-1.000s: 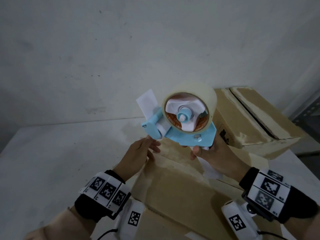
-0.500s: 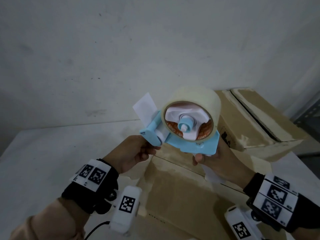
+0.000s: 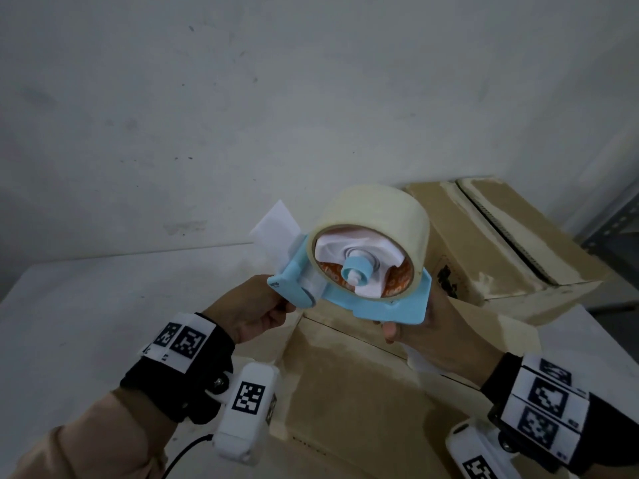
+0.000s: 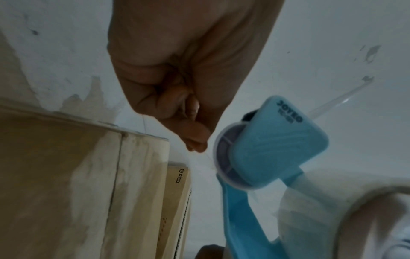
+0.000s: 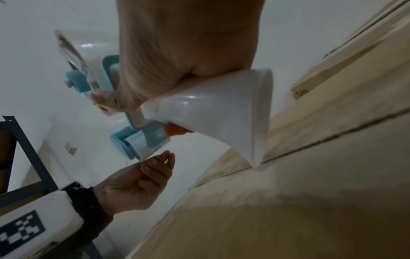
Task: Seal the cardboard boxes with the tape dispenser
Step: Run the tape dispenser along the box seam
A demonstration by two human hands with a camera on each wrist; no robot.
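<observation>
A light blue tape dispenser (image 3: 390, 305) with a roll of clear tape (image 3: 373, 216) is held up above the near cardboard box (image 3: 345, 392). My right hand (image 3: 432, 330) grips its white handle (image 5: 221, 113) from below. My left hand (image 3: 256, 309) is at the dispenser's front roller (image 4: 224, 157), fingers curled. In the left wrist view its thumb and fingertip (image 4: 197, 140) pinch the thin free end of the tape. The box's top flaps are folded flat, with a seam (image 5: 310, 145) running across. A second box (image 3: 501, 250) stands behind at the right.
The boxes stand on a white table (image 3: 103, 323) against a white wall. A grey metal shelf frame (image 3: 615, 223) is at the far right, its dark upright (image 5: 29, 149) also showing in the right wrist view.
My left hand has turned over and curled its fingers at the dispenser's front, closing on the tape end. The dispenser has tilted a little toward me in the right hand.
</observation>
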